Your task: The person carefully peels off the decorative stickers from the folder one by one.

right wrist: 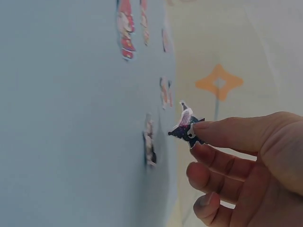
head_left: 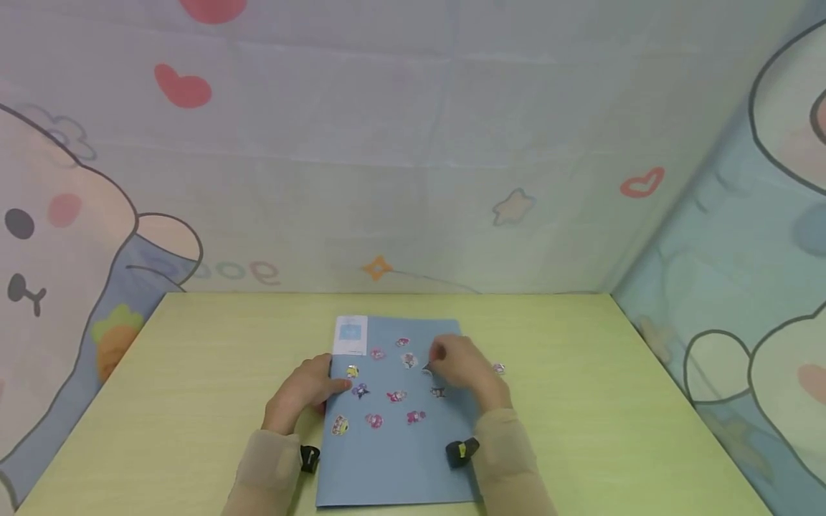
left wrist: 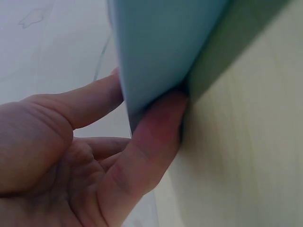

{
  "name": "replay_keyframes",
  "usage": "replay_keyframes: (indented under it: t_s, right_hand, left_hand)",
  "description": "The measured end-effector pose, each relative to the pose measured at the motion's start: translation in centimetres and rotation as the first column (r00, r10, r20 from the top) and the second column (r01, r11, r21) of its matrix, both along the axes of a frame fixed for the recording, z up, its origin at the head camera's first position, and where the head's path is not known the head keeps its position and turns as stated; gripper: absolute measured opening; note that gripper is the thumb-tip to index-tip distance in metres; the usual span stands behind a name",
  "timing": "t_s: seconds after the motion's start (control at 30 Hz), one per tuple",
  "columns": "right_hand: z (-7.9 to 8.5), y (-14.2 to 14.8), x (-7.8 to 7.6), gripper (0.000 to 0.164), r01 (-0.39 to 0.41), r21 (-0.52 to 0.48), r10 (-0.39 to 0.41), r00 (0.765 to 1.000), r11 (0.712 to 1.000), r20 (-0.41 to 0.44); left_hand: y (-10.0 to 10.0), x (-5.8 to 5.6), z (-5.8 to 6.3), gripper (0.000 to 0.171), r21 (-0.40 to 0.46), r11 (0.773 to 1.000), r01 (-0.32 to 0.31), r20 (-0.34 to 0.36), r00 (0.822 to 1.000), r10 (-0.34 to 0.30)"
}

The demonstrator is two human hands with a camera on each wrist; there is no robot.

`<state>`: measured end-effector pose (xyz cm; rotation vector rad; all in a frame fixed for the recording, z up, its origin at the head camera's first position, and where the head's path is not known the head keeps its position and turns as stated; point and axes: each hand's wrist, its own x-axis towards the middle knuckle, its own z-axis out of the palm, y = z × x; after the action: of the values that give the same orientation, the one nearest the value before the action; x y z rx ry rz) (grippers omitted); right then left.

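Note:
A blue folder point(head_left: 393, 466) lies on the table, its front dotted with several small cartoon stickers. My left hand point(head_left: 303, 387) grips the folder's left edge, thumb on the front and a finger point(left wrist: 158, 123) tucked behind it. Between thumb and forefinger, my right hand point(head_left: 464, 365) pinches a dark cartoon sticker point(right wrist: 187, 126) with pointed ears, held just off the folder's upper right part. Beneath that hand, a dark-and-white sticker point(head_left: 438, 392) sits on the cover. A white label point(head_left: 350, 350) with a blue square fills the folder's top left corner.
Another small sticker point(head_left: 499, 368) lies on the yellow-green table point(head_left: 600, 423), right of the folder and beside my right wrist. Black wrist cameras sit on both wrists. A cartoon-printed cloth point(head_left: 413, 165) hangs behind the table and along its sides.

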<state>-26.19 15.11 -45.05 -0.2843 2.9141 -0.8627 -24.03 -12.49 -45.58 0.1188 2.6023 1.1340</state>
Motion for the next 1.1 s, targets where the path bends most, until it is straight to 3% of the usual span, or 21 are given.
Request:
replay_keyframes:
  t_s: [0.57,0.83,1.1]
  right_hand:
    - [3.9,4.3,0.3,0.005,-0.011,-0.076,0.002,0.993,0.997,-0.120]
    - [4.0,7.5,-0.4,0.004,0.014,-0.030,-0.017,0.995,0.999,-0.098]
    - [2.5,9.0,-1.8,0.007,0.064,-0.032,-0.063,0.998,0.997,0.010]
  left_hand:
    - [0.2,-0.2,-0.1,0.032,0.032,0.999,0.005,0.007,1.000,-0.005]
    - [0.1,-0.3,-0.2,0.034,0.027,1.000,0.012,0.004,1.000,-0.012]
    - [-0.1,-0.3,-0.1,0.035,0.008,1.000,0.021,-0.017,1.000,-0.021]
